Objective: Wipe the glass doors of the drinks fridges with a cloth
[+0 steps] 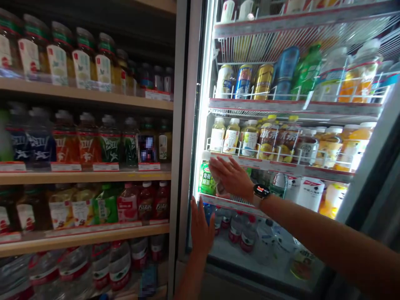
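My right hand [231, 177], with a dark smartwatch [261, 191] on its wrist, reaches across the lit drinks fridge. Its fingers stretch out flat towards the left, beside a green-labelled tea bottle [205, 179] with a white cap. Whether the fingertips touch that bottle I cannot tell; the underside of the hand is hidden and blurred. Lower and to the left, my left hand [201, 229] is raised at the fridge's left edge with fingers apart. Nothing shows in it. Behind its fingers stand bottles with red labels [236, 229] on the fridge's bottom level.
Wire shelves [281, 164] with low front rails hold bottles and cans above my right hand. A metal fridge frame [184, 125] separates them from wooden shelves [87, 177] of bottles at left. White cartons [308, 195] stand right of my right hand.
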A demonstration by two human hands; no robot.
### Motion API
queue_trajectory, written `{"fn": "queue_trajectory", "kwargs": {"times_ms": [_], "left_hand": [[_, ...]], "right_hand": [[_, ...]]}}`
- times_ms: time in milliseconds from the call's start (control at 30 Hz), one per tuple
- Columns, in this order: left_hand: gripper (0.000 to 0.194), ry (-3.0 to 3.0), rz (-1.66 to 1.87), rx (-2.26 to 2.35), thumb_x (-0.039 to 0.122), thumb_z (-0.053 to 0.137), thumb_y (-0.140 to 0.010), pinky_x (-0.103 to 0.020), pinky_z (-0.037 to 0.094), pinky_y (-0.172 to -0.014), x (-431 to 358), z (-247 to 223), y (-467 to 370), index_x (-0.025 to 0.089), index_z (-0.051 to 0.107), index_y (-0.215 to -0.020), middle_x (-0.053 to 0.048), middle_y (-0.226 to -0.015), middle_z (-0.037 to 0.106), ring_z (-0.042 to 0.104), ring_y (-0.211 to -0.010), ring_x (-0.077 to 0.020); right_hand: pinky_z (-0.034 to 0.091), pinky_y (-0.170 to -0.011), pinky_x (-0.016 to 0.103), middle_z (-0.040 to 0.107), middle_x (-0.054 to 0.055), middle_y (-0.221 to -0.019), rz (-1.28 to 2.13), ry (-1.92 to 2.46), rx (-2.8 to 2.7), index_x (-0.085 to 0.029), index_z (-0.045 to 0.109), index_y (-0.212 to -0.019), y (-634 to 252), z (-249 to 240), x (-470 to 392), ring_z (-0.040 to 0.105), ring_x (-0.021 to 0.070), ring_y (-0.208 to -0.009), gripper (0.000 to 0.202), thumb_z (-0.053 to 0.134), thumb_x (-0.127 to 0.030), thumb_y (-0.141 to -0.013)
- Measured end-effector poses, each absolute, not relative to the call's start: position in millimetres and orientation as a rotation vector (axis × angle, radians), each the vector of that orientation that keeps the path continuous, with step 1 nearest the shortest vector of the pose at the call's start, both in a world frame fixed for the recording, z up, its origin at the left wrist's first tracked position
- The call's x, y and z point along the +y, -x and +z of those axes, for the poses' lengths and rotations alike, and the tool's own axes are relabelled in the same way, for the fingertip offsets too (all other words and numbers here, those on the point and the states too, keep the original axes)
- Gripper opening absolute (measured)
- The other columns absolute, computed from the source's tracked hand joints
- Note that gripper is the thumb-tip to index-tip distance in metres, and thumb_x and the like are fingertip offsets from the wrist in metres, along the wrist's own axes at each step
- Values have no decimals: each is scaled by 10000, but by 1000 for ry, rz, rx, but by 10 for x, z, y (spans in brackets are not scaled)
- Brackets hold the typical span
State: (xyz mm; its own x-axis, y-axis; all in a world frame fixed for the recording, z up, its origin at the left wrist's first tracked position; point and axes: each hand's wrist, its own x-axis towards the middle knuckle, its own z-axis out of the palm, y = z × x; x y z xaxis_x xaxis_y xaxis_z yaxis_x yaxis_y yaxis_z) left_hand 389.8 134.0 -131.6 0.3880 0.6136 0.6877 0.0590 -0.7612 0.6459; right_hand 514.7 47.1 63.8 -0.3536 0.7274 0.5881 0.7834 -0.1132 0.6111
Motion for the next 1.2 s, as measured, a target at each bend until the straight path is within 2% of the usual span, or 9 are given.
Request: {"fn": "queue_trajectory", "kwargs": {"times_ms": [133,300,433,533,600,800,900,1033,1200], "left_hand": [[696,-2124,1393,577,436,415,-973,-489,246,-1196,1371,-1283,-3971,296,61,-1555,-82,-1647,-33,20,-1508,-276],[889,-2271,1453,573,535,541,-897,-572,256,-1170,1482,-1264,-4035,299,-13,-1551,-130,-1638,-66,1,-1497,-339],[1223,-2435,1472,572,570,780,-679,-630,287,-1132,1523,-1268,-4050,282,-29,-1550,-185,-1618,-109,3,-1474,-425],[1383,-2485,1474,622,510,888,-542,-636,326,-1106,1508,-1262,-4056,287,-34,-1548,-209,-1610,-116,41,-1464,-459],[1376,-2497,1498,650,472,897,-546,-630,349,-1092,1496,-1258,-4067,298,-29,-1548,-209,-1611,-111,64,-1463,-461],[1319,-2499,1568,681,460,878,-587,-618,348,-1099,1498,-1283,-4125,275,-1,-1553,-215,-1610,-99,56,-1467,-450],[1321,-2485,1567,672,459,881,-581,-620,343,-1103,1501,-1297,-4143,272,7,-1553,-215,-1611,-93,37,-1469,-443],[1331,-2487,1545,679,395,896,-577,-608,340,-1111,1489,-1296,-4132,266,-1,-1552,-222,-1609,-81,29,-1467,-434],[1287,-2479,1494,669,344,875,-622,-589,362,-1109,1478,-1278,-4095,312,-19,-1547,-182,-1615,-95,56,-1468,-412]], "right_hand": [[101,-1231,489,300,105,-1587,-1592,1764,-1940,-129,287,-1523,-5087,703,617,231,262,-1482,597,414,-169,-941],[257,-1187,454,355,137,-1559,-1606,1682,-2201,-69,362,-1481,-5165,151,480,287,279,-1455,663,499,-414,-931],[359,-1130,401,426,105,-1525,-1714,1536,-2359,-77,429,-1442,-5291,-145,288,365,231,-1413,541,484,-239,-929],[379,-1125,372,442,68,-1519,-1680,1502,-2431,-125,386,-1474,-5328,68,259,374,191,-1408,557,467,-147,-923],[348,-1154,391,433,64,-1526,-1686,1545,-2335,-143,323,-1506,-5314,395,305,351,194,-1423,590,454,-134,-931],[196,-1214,486,340,90,-1576,-1745,1681,-1845,-156,287,-1523,-5198,1091,493,240,253,-1476,584,438,-298,-977],[221,-1201,475,382,116,-1550,-1669,1672,-2033,-108,345,-1495,-5171,747,466,263,263,-1464,610,469,-358,-953],[329,-1139,427,448,119,-1509,-1557,1597,-2393,-58,447,-1429,-5228,-181,273,346,253,-1416,588,480,-357,-924],[386,-1095,377,473,69,-1498,-1577,1547,-2511,-105,498,-1398,-5348,-715,87,398,199,-1384,504,468,-188,-902]]}}
